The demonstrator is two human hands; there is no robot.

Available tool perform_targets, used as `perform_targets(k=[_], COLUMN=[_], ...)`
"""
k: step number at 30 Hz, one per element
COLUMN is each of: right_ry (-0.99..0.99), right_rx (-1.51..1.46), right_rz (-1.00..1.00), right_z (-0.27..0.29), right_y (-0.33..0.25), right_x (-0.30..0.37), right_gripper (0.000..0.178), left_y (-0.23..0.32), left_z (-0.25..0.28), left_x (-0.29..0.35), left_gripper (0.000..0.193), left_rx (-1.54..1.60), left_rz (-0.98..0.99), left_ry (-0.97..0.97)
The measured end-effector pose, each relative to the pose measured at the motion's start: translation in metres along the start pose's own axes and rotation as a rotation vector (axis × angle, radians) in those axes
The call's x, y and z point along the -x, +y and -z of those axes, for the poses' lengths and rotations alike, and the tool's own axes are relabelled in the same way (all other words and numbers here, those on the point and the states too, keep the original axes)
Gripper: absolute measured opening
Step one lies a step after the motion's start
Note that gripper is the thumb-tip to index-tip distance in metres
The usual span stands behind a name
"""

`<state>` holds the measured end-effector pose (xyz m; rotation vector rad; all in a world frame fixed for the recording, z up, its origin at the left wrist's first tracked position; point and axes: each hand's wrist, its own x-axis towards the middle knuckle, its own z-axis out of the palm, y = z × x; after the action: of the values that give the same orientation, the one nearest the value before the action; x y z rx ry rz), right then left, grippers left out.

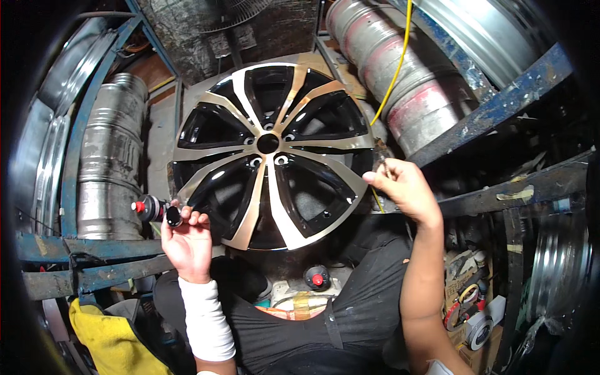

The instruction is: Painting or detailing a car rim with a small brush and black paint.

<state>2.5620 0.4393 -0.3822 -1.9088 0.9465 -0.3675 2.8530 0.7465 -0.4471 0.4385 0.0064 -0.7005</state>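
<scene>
Holding blk cup (174,217): L hand (189,244), near lower-left edge of wheel (270,160); R hand (403,187) by its right edge, can't tell grip. Racks (500,106) w/ rims (111,162) both sides.

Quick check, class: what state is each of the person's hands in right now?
Left hand: holding a small round cup, dark inside.
Right hand: closed in a pinch on a slim dark object, too small to identify.

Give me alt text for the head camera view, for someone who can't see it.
A black and silver wheel faces the camera between a person's hands. The left hand holds a small round container, dark inside; the right hand pinches a thin dark item near the wheel's edge. Blue racks and metal rims line both sides.
</scene>
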Motion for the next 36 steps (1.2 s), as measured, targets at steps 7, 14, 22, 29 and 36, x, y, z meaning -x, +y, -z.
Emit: perform_targets(k=[7,14,22,29,36], right_ry=[-0.029,-0.108,-0.111,0.465,0.681], right_rx=[0.110,0.080,0.143,0.293,0.374], right_rz=[0.028,-0.009,0.044,0.279,0.316], right_z=[-0.013,-0.047,-0.067,-0.033,-0.054], right_y=[-0.006,-0.023,-0.043,-0.047,0.018], right_x=[-0.002,0.000,0.003,0.027,0.190], right_gripper=[0.043,0.044,0.040,0.023,0.023], left_y=[-0.009,-0.027,-0.032,-0.047,-0.110], left_z=[-0.012,-0.016,-0.022,-0.035,-0.050], left_x=[0.009,0.023,0.030,0.034,0.050], left_gripper=[0.029,0.038,0.041,0.042,0.041], left_rx=[0.138,-0.061,-0.078,-0.098,-0.269], left_rz=[0.125,0.178,0.222,0.272,0.444], left_ry=[-0.019,-0.041,-0.072,-0.088,-0.270])
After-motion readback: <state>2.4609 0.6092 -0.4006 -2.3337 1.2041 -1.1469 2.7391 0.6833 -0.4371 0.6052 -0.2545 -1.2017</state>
